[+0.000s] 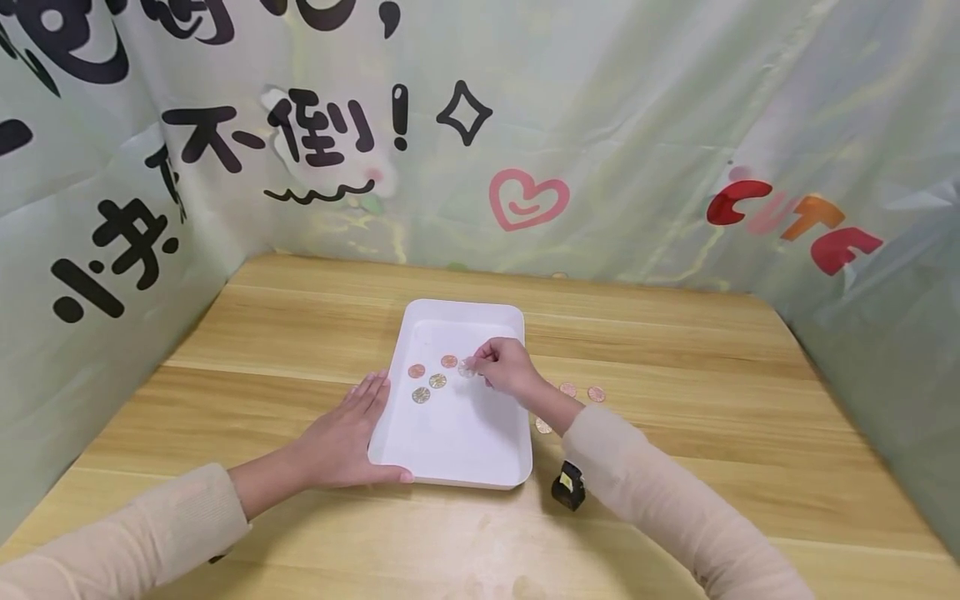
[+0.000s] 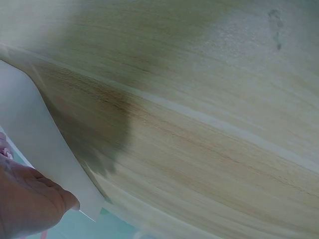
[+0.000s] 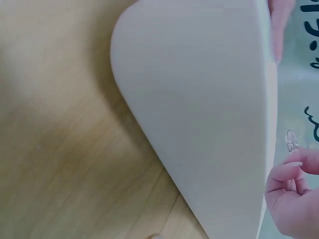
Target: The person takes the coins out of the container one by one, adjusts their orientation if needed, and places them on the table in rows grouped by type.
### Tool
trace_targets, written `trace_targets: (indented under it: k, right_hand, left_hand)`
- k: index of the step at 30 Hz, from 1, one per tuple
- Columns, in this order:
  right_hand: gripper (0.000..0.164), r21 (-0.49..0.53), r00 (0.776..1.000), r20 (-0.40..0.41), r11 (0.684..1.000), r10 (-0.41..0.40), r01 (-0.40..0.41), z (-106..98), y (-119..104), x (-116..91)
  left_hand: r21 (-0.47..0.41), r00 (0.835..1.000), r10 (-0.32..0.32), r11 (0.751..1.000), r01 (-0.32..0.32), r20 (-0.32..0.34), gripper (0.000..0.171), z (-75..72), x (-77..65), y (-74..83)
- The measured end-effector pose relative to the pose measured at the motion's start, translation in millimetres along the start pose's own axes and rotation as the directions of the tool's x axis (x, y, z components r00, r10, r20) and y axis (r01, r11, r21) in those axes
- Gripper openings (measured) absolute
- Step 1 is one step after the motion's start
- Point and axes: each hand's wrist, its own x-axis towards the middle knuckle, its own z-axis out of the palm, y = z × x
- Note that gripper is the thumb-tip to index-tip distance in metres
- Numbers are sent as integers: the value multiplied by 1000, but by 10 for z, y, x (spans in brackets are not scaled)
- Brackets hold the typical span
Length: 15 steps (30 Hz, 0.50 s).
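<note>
A white tray [image 1: 480, 450] lies on the wooden table. My left hand [image 1: 341, 437] rests against the tray's near left corner, straight fingers along its left side and thumb at the near edge. Over the tray, my right hand [image 1: 506, 367] pinches a silvery coin [image 3: 291, 141] between thumb and fingertips. Left of that coin, inside the tray, are two copper-coloured coins, one farther left [image 1: 416, 371] and one closer to the hand [image 1: 448, 361]. Two gold-coloured coins, an upper one [image 1: 437, 381] and a lower one [image 1: 421, 395], lie just below them.
Right of the tray, two reddish coins [image 1: 596, 394] and a paler coin [image 1: 543, 426] lie on the table [image 1: 675, 517], partly near the right forearm. A small black object [image 1: 568, 487] with a yellow patch sits by the right sleeve. A printed curtain [image 1: 615, 167] surrounds the table's back and sides.
</note>
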Motion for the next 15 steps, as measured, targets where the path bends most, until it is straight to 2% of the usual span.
trace_targets:
  k: [4, 15]
  right_hand:
    - [12, 40, 999, 20, 999, 28, -29, -90, 6, -64]
    - [12, 64, 999, 36, 997, 40, -43, -386, 154, -205]
  left_hand:
    - [-1, 1000, 3, 1000, -3, -1, 119, -3, 1, 2]
    - [-4, 1000, 4, 1000, -4, -1, 119, -3, 6, 0]
